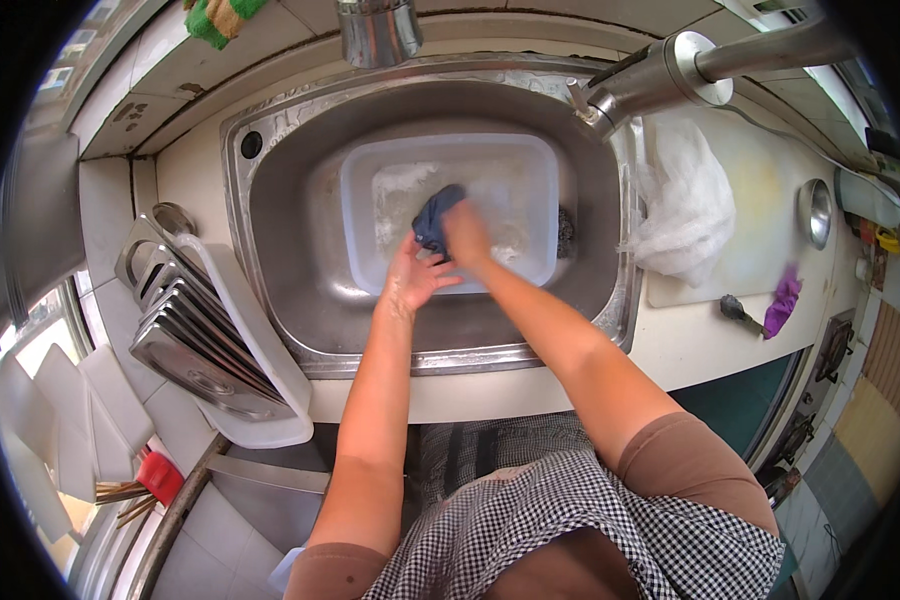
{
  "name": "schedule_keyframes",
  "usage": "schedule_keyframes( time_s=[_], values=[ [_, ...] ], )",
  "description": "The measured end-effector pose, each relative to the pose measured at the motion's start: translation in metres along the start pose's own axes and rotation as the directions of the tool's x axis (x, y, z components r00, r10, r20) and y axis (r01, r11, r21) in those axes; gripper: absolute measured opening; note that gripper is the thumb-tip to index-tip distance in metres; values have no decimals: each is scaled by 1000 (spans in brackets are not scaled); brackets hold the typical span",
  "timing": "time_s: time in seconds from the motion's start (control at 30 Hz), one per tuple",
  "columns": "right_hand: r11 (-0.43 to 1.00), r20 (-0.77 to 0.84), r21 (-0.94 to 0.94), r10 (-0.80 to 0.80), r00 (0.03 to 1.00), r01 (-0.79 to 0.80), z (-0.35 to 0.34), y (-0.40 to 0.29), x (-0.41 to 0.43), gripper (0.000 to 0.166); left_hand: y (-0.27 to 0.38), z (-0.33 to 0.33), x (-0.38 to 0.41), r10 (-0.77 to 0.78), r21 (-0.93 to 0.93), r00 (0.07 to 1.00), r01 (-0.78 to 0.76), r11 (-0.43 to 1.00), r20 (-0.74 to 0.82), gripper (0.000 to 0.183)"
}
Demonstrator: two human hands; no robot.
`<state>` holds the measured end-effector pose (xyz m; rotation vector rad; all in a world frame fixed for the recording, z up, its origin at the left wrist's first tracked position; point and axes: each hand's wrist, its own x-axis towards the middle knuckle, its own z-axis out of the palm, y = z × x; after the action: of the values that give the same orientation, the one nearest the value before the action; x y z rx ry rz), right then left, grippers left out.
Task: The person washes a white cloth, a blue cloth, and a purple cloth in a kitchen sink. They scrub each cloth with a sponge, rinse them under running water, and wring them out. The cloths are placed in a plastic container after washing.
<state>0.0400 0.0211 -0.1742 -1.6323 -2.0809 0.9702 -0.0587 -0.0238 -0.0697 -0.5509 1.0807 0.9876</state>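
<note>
A dark blue cloth (433,219) is bunched over a translucent plastic tub (351,225), which sits inside a stainless steel sink (292,285). My right hand (466,234), blurred, is closed on the cloth's right side. Palm up and fingers spread, my left hand (414,276) is just below the cloth, over the tub's near rim. Its thumb reaches the cloth's lower left edge; whether they touch is hard to tell. Pale, cloudy patches show on the tub's bottom. Beside the tub's right wall lies a dark scouring pad (565,232), partly hidden by the tub.
A metal faucet (645,79) reaches over the sink's back right corner. To the right, a white plastic bag (682,202) rests on a cutting board (757,217), near a steel bowl (816,214). Metal lids (206,360) stand in a white rack (251,330) at left.
</note>
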Motion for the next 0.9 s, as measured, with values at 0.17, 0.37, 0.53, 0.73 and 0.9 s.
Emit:
schedule_keyframes(
  time_s=[0.17,0.37,0.53,0.73,0.9],
  values=[
    [883,323,395,-391,862,252,-68,-112,-51,24,10,-48,7,97,-119,987,-81,990,129,34],
    [842,274,518,5,962,-152,-103,-43,20,31,-14,27,-31,305,415,952,-287,864,22,30],
    [-440,713,639,33,700,-631,-116,-28,-13,33,-27,43,-42,174,68,918,-211,975,356,40],
    [231,537,836,-156,829,-498,-142,-43,-10,27,-22,40,-57,124,330,913,-263,906,388,55],
    [595,556,756,-368,745,-271,-160,-73,6,22,-5,51,-45,-162,750,923,-171,639,348,40]
  ],
)
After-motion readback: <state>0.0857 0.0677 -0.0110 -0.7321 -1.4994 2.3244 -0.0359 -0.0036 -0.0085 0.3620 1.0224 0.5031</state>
